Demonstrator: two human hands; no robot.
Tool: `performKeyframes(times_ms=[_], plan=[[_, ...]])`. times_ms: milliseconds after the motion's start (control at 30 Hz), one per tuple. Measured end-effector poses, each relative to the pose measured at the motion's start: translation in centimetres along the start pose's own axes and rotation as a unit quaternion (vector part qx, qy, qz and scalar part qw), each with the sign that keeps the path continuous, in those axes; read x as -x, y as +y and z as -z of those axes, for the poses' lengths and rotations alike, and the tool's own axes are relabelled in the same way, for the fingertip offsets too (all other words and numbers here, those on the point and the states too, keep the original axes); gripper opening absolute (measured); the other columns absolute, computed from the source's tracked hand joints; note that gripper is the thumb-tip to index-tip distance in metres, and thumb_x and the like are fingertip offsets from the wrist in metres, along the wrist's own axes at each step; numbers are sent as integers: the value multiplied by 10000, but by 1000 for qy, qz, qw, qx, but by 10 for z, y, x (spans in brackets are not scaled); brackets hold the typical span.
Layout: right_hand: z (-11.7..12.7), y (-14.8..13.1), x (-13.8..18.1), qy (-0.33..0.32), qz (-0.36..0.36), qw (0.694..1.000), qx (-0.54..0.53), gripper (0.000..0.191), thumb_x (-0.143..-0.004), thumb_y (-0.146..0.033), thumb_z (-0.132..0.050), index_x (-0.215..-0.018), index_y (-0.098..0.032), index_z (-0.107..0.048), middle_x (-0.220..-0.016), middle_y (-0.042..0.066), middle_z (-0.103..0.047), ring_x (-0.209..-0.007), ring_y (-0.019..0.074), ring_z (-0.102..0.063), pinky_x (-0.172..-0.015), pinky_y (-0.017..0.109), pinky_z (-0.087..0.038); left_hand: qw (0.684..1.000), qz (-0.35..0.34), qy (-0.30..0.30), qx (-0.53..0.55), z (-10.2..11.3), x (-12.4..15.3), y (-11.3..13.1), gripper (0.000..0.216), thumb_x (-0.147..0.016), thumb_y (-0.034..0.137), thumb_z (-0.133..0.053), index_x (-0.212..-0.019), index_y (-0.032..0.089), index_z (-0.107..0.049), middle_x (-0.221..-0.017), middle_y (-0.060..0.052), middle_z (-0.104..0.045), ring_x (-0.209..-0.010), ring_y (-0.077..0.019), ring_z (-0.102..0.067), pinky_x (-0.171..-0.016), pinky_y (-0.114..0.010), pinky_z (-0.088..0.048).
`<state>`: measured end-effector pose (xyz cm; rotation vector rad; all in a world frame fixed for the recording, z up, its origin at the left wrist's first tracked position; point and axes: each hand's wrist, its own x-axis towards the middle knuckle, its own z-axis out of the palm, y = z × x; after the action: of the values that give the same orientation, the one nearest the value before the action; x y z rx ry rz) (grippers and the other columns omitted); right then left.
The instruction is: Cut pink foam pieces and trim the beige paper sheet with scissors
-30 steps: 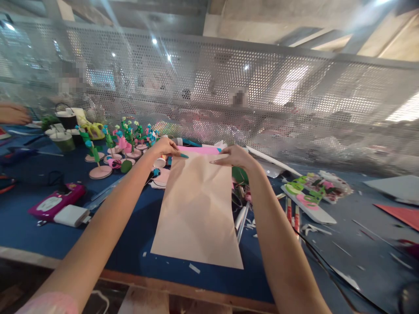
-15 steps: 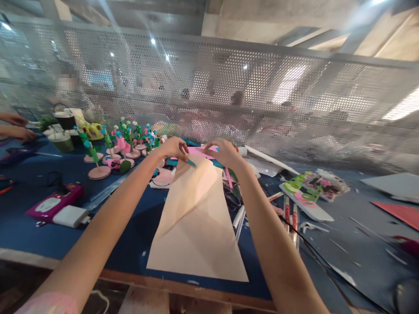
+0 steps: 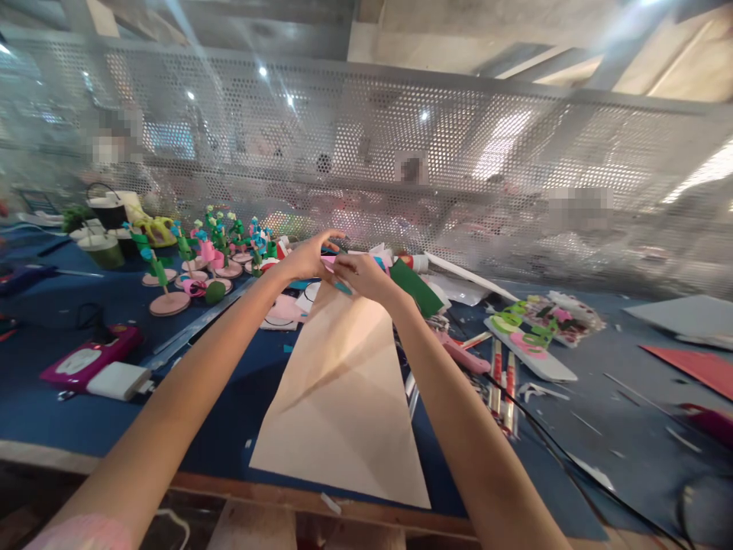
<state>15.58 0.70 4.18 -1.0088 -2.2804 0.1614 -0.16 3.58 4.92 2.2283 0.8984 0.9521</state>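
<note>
A large pale peach sheet of paper (image 3: 343, 389) lies lengthwise on the blue table (image 3: 51, 412), its far end lifted and gathered narrow. My left hand (image 3: 306, 260) and my right hand (image 3: 360, 275) meet at that far end, both pinching the paper's top edge with fingers closed. A small teal piece shows between my right fingers. Pink paper (image 3: 329, 260) peeks out just behind my hands.
Small foam flower figures on round bases (image 3: 172, 294) stand at the left. A pink case (image 3: 85, 359) and white box (image 3: 117, 380) lie nearer. Green card (image 3: 415, 288), glue sticks (image 3: 501, 382), a decorated white strip (image 3: 530, 347) and a black cable (image 3: 573, 466) lie right. A perforated metal screen (image 3: 458, 168) runs behind.
My hands have come together from the two far corners toward the middle, gathering the paper's far edge. The sheet's near edge has slid closer to the table's front.
</note>
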Motion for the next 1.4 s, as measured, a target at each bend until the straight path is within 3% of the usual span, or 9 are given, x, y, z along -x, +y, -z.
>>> performKeyframes(times_ms=[133, 333, 467, 667, 767, 1033, 1167, 1267, 1400], plan=[[1, 1, 0, 18, -11, 999, 39, 298, -833, -285, -383, -582, -151, -474, -548, -8, -447, -517, 90, -360, -523, 226, -244, 996, 68, -63, -13, 3, 0, 7, 715, -393, 94, -751, -1064, 109, -505, -913, -103, -639, -707, -161, -610, -645, -280, -476], [3, 0, 0, 3, -38, 994, 104, 279, -836, -251, -380, -648, -139, -555, -583, 22, -533, -540, 105, -421, -530, 227, -249, 997, 67, -3, -30, -1, 0, 10, 523, -449, 137, -740, -943, 95, -573, -686, -51, -667, -669, -179, -625, -600, -256, -477], [0, -1, -2, 0, -47, 992, 117, 302, -838, -268, -386, -662, -132, -590, -610, 43, -569, -568, 123, -464, -541, 233, -253, 997, 54, 3, -51, -1, 1, 11, 473, -477, 133, -723, -932, 99, -598, -643, -32, -657, -632, -166, -618, -560, -230, -467], [1, 0, -1, 20, -94, 990, 102, 401, -862, -289, -311, -603, -126, -570, -569, 45, -530, -548, 127, -441, -528, 241, -250, 996, 66, -49, -33, 7, 4, 13, 353, -580, 75, -617, -927, 138, -646, -630, -4, -646, -564, -109, -587, -545, -202, -466], [2, 4, 1, -7, -97, 993, 68, 372, -851, -285, -320, -594, -139, -546, -567, 24, -501, -549, 115, -424, -521, 224, -263, 994, 81, -66, -8, 11, 5, 10, 247, -619, 74, -593, -843, 138, -676, -639, -5, -647, -554, -94, -581, -564, -205, -475], [3, 5, 2, -25, -112, 992, 48, 441, -856, -414, -258, -550, -169, -459, -526, -3, -377, -506, 102, -333, -508, 237, -257, 976, 194, -68, 66, 11, 1, -3, 80, -579, 161, -695, -656, 142, -685, -544, -2, -624, -531, -108, -587, -594, -245, -500], [7, -1, 5, -82, -134, 987, 29, 363, -754, -442, -447, -512, -171, -439, -513, -28, -341, -483, 83, -302, -473, 233, -235, 972, 205, -67, 98, 12, 0, -10, 79, -562, 144, -700, -639, 146, -686, -536, -1, -627, -537, -112, -595, -599, -238, -505], [9, -4, 6, -103, -130, 986, 33, 250, -624, -356, -600, -518, -162, -485, -519, -32, -402, -504, 84, -350, -475, 224, -257, 971, 203, -70, 101, 13, -1, -14, 120, -557, 131, -698, -674, 158, -698, -560, -2, -639, -547, -109, -596, -616, -239, -506], [9, -4, 6, -104, -153, 982, 37, 143, -583, -246, -620, -529, -149, -530, -521, -24, -453, -525, 91, -394, -490, 221, -290, 972, 189, -85, 106, 13, -2, -17, 146, -555, 158, -705, -701, 169, -703, -601, -7, -653, -582, -114, -606, -640, -246, -509]])
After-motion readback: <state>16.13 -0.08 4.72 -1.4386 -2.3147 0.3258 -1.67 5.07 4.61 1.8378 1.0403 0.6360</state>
